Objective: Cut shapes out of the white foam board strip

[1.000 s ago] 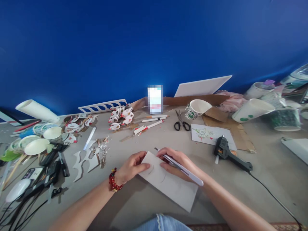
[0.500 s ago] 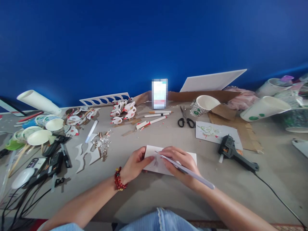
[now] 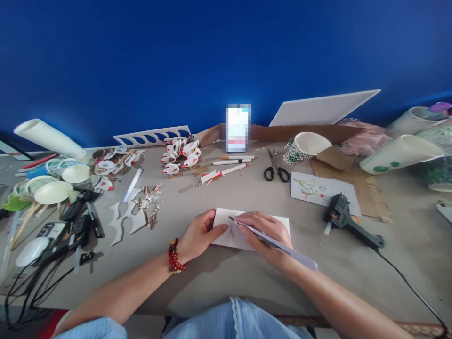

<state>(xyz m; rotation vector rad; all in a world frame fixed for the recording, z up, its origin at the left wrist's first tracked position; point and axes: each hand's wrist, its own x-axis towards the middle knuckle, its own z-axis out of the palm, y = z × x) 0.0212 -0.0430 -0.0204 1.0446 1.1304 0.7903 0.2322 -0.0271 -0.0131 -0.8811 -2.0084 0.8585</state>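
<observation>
A white card (image 3: 226, 240) lies on the grey table in front of me, with faint curved lines drawn near its left part. My left hand (image 3: 202, 235) grips the card's left edge, its thumb on top. In my right hand (image 3: 266, 235), which rests on the card, is a long, slim, pale craft knife (image 3: 294, 254). The dark tip of the knife touches or nearly touches the card close to my left thumb; the exact contact is too small to tell.
Scissors (image 3: 274, 168), markers (image 3: 233, 161) and small white bird cutouts (image 3: 180, 155) lie beyond the card. A glue gun (image 3: 346, 223) with its cord is at right, beside a drawing (image 3: 307, 188). Paper scraps (image 3: 127, 219), cups (image 3: 52, 192) and cables are at left.
The view has shifted slightly. The knife tip has moved a little to the right and lies lower against the card. Both hands keep their hold.
</observation>
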